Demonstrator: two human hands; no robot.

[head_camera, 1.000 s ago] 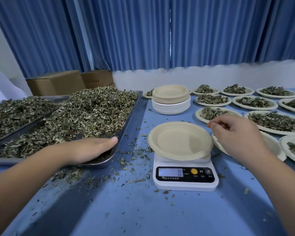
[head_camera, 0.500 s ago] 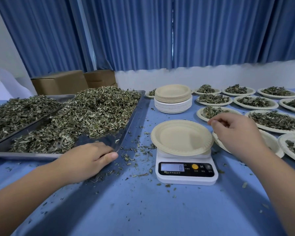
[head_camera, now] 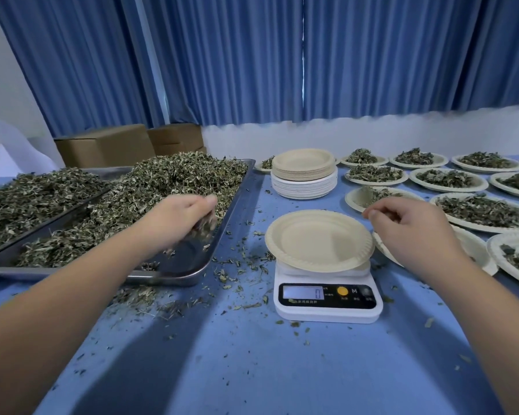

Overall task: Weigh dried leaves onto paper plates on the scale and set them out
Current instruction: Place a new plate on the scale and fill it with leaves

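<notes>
An empty beige paper plate (head_camera: 315, 239) sits on the white scale (head_camera: 327, 307), whose display reads 0. My left hand (head_camera: 177, 218) is over the near right corner of the metal tray (head_camera: 237, 193) and grips a bunch of dried leaves (head_camera: 206, 227), blurred with motion. The tray holds a big heap of dried leaves (head_camera: 162, 187). My right hand (head_camera: 408, 229) hovers just right of the plate's rim, with fingers curled and thumb and forefinger pinched together. I cannot tell whether it holds anything.
A stack of empty paper plates (head_camera: 303, 172) stands behind the scale. Several filled plates (head_camera: 450, 179) cover the table's right side. A second leaf tray (head_camera: 27, 199) lies at far left, cardboard boxes (head_camera: 108, 145) behind it. Leaf crumbs (head_camera: 240, 265) litter the blue table.
My left hand rose from the table at the tray's near edge into the tray and took up leaves. The right hand stayed beside the plate.
</notes>
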